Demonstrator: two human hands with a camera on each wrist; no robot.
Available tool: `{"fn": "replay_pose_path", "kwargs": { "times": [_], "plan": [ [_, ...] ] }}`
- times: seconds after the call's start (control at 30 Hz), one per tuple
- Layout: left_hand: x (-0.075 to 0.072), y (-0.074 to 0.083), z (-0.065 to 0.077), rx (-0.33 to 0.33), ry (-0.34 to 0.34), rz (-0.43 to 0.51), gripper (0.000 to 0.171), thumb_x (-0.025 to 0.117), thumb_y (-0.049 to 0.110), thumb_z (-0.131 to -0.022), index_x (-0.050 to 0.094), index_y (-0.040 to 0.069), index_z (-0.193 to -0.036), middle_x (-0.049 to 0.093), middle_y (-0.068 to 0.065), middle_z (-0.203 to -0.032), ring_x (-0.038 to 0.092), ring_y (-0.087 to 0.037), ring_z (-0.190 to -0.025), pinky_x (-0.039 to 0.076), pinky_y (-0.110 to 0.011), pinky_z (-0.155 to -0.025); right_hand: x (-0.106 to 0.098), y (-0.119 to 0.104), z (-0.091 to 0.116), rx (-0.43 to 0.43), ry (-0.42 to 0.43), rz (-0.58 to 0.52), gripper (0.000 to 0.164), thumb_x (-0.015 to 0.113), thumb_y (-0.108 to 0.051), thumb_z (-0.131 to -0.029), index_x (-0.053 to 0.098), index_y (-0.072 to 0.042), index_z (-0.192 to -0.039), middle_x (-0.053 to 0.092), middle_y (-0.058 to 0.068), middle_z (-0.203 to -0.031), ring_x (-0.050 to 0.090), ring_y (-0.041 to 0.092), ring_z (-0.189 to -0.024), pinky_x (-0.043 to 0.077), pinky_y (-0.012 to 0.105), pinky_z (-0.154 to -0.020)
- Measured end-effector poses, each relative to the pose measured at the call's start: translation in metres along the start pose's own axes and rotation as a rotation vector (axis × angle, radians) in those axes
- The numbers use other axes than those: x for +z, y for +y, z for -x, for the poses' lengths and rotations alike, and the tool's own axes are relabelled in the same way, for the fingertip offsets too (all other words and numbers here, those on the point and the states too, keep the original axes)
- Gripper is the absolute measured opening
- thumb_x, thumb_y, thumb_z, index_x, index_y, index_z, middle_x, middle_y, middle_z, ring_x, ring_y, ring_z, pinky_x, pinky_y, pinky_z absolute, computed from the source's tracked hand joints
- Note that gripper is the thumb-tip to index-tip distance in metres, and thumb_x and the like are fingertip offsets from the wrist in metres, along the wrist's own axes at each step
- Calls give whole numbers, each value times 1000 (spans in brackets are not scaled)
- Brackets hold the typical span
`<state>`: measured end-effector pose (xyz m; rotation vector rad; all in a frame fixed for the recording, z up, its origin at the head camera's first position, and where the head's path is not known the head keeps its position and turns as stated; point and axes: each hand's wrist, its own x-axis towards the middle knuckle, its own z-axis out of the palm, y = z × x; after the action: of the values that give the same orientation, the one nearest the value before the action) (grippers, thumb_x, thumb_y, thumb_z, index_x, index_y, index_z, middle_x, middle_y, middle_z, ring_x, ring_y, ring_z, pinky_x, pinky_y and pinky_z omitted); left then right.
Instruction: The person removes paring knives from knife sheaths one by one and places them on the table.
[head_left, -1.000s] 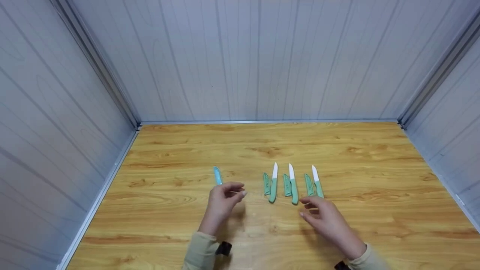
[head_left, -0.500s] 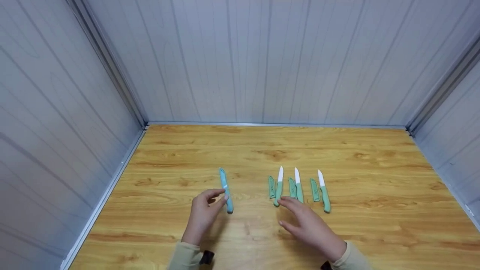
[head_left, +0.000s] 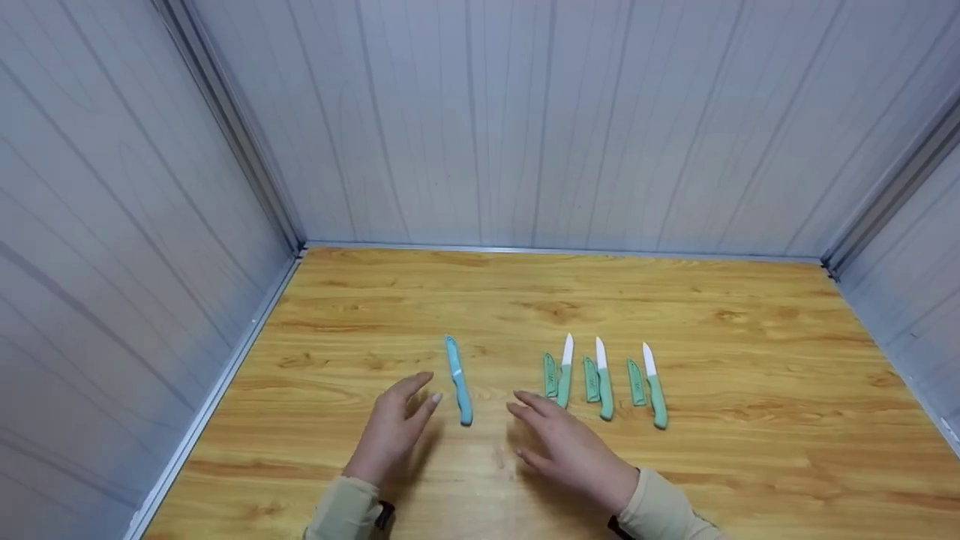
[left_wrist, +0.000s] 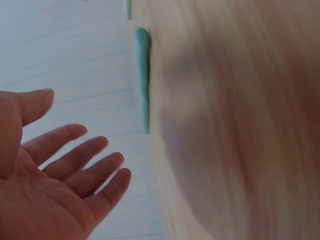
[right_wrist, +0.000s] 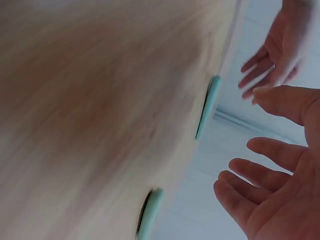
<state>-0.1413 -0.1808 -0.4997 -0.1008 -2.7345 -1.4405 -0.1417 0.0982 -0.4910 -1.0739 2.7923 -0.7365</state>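
Observation:
A blue knife (head_left: 460,386) with its blade inside a blue sheath lies on the table between the two hands. Just left of it my left hand (head_left: 394,420) hovers with relaxed, parted fingers and holds nothing. My right hand (head_left: 562,442) hangs over the table to the knife's right, fingers spread, also holding nothing; its fingertips overlap the lower end of the nearest green knife (head_left: 565,379) in the head view. In the left wrist view the blue knife (left_wrist: 143,75) shows beyond my left fingers (left_wrist: 95,165). Both hands appear in the right wrist view, my right fingers (right_wrist: 260,175) straight and apart.
Two more green-handled knives with white blades, a middle one (head_left: 604,382) and a right one (head_left: 655,390), lie in a row. Beside each green knife is a green sheath (head_left: 637,382). Pale panel walls (head_left: 495,127) border the wooden table (head_left: 750,360) at the back and sides.
Both hands have moved left in the head view. My left hand has drawn away from the blue knife, which now shows whole; my right hand has left the right-hand green knife uncovered.

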Motion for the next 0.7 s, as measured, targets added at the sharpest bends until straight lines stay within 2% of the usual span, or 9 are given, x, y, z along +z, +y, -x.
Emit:
{"fn": "replay_pose_path", "kwargs": {
  "times": [0.13, 0.27, 0.43, 0.53, 0.7],
  "plan": [
    [-3, -5, -11, -2, -23, -44, 48, 57, 32, -97, 52, 8, -137, 46, -11, -142, 37, -28, -134, 30, -47, -108, 9, -1, -11, -50, -14, 42, 58, 67, -27, -90, 46, -8, -141, 37, 13, -147, 40, 29, -131, 37, 45, -104],
    [-4, -9, -21, 15, -51, -140, 47, 55, 32, -98, 50, 9, -138, 44, -11, -144, 36, -29, -134, 29, -47, -109, 16, -1, -19, -76, -21, 46, 57, 66, -27, -90, 47, -8, -140, 38, 13, -147, 41, 29, -131, 37, 44, -104],
    [-3, -11, -33, 132, -76, -305, 45, 53, 28, -99, 51, 3, -136, 45, -16, -141, 40, -33, -131, 31, -48, -108, 19, -2, -29, -84, -36, 35, 57, 65, -29, -91, 47, -8, -140, 38, 13, -147, 43, 29, -129, 38, 43, -103],
    [-3, -13, -40, 180, -106, -402, 44, 51, 29, -100, 51, 4, -137, 44, -16, -142, 39, -34, -131, 30, -50, -108, 18, -5, -34, -77, -66, 30, 58, 64, -30, -91, 46, -8, -141, 38, 13, -147, 43, 28, -130, 38, 42, -104],
    [-5, -17, -51, 229, -128, -480, 44, 50, 30, -100, 51, 7, -138, 43, -14, -144, 36, -33, -133, 27, -50, -109, 18, -11, -45, -57, -104, 22, 59, 65, -29, -90, 45, -9, -142, 36, 12, -148, 41, 27, -131, 36, 41, -105]
  ]
}}
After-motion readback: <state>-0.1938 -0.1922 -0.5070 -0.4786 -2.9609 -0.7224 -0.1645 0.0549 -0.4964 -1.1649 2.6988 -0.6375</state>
